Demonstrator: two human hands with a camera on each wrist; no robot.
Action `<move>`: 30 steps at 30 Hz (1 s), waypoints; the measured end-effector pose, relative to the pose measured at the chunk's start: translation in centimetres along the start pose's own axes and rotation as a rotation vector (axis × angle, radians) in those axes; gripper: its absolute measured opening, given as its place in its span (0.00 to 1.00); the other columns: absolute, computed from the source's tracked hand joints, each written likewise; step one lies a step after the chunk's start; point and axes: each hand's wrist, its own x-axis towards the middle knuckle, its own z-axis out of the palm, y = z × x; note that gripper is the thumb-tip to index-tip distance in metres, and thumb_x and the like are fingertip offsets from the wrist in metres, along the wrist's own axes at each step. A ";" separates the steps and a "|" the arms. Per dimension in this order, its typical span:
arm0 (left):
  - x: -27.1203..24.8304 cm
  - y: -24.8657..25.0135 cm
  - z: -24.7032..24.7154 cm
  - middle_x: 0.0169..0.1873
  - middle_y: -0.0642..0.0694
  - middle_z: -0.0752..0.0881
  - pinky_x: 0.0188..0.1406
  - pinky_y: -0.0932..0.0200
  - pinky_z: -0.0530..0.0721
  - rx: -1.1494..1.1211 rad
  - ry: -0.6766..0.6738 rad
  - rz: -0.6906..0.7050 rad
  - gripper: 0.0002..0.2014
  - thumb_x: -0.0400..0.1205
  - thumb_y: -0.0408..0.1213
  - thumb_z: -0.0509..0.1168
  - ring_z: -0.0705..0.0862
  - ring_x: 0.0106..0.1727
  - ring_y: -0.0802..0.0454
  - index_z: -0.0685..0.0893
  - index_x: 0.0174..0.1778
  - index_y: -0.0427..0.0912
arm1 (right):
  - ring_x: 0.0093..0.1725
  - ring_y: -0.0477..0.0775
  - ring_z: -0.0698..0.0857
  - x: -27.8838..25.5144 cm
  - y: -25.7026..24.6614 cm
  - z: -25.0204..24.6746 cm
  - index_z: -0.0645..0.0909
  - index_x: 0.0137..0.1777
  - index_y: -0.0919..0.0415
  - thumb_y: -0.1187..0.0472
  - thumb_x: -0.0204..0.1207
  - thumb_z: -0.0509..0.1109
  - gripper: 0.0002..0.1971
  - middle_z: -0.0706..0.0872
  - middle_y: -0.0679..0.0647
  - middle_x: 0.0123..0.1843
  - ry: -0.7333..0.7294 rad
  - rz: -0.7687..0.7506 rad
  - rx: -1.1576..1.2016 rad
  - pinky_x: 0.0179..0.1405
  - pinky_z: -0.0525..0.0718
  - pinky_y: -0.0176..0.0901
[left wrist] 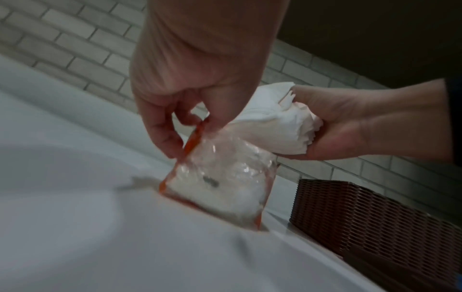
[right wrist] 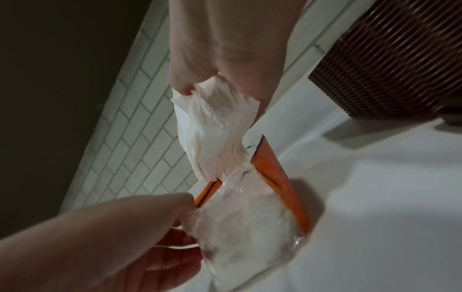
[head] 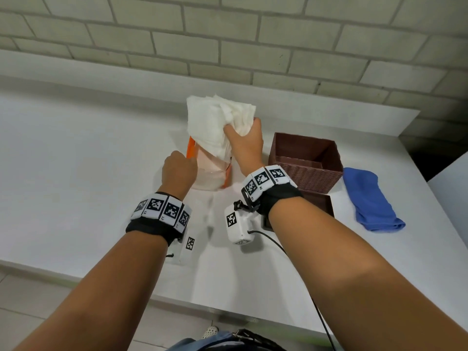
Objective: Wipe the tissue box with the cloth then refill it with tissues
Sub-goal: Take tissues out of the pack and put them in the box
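A clear plastic tissue pack point(head: 212, 171) point(left wrist: 225, 181) point(right wrist: 245, 223) with orange edges stands upright on the white counter point(head: 76, 160). My left hand point(head: 181, 168) point(left wrist: 180, 122) point(right wrist: 140, 227) pinches the pack's orange top edge. Above the pack, a thick wad of white tissues point(head: 220, 122) point(left wrist: 277, 126) point(right wrist: 215, 126) sticks halfway out, gripped by my right hand point(head: 247, 140) point(left wrist: 350, 122) point(right wrist: 225, 59). The brown woven tissue box point(head: 306, 163) point(left wrist: 370, 223) point(right wrist: 390, 59) sits open and empty just to the right. A blue cloth point(head: 367, 198) lies crumpled right of the box.
The box's brown lid point(head: 319, 203) lies flat in front of the box, partly under my right wrist. A grey brick wall point(head: 228, 34) with a ledge runs behind the counter. The counter's right edge lies just past the cloth.
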 end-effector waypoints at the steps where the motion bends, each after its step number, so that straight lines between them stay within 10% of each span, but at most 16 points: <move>1: 0.2 0.2 0.0 0.44 0.35 0.83 0.41 0.53 0.75 -0.012 -0.009 0.004 0.21 0.83 0.47 0.58 0.82 0.47 0.38 0.77 0.52 0.28 | 0.52 0.54 0.83 0.1 -0.1 -0.2 0.72 0.59 0.61 0.61 0.72 0.73 0.18 0.83 0.52 0.52 0.004 0.034 0.042 0.47 0.83 0.40; 11: -0.4 7.3 -1.8 0.76 0.41 0.71 0.76 0.48 0.69 -0.873 -0.364 -0.037 0.55 0.58 0.56 0.77 0.70 0.76 0.44 0.63 0.79 0.41 | 0.55 0.62 0.86 1.8 -2.5 -6.5 0.81 0.60 0.62 0.61 0.67 0.68 0.20 0.86 0.60 0.55 -0.097 0.246 0.493 0.58 0.83 0.57; 17: -3.5 11.8 0.3 0.62 0.37 0.83 0.72 0.37 0.72 -1.508 -0.885 -0.065 0.28 0.80 0.53 0.63 0.80 0.65 0.37 0.75 0.70 0.39 | 0.60 0.61 0.83 0.8 -3.5 -10.0 0.75 0.68 0.66 0.64 0.69 0.66 0.25 0.85 0.60 0.58 -0.114 0.121 0.578 0.64 0.80 0.59; 25: -5.8 15.0 4.9 0.71 0.34 0.79 0.72 0.32 0.72 -1.777 -0.719 -0.077 0.32 0.81 0.61 0.56 0.77 0.72 0.35 0.77 0.72 0.40 | 0.71 0.55 0.76 -1.6 -2.7 -12.0 0.54 0.79 0.60 0.62 0.69 0.76 0.43 0.74 0.55 0.70 0.118 -0.101 0.298 0.69 0.79 0.45; 30: -6.8 15.6 6.8 0.54 0.38 0.89 0.68 0.39 0.79 -1.714 -0.766 -0.132 0.27 0.81 0.59 0.60 0.87 0.58 0.40 0.83 0.65 0.40 | 0.78 0.54 0.70 -2.3 -1.7 -12.9 0.47 0.82 0.56 0.54 0.64 0.78 0.53 0.65 0.57 0.80 0.247 -0.151 0.233 0.76 0.72 0.48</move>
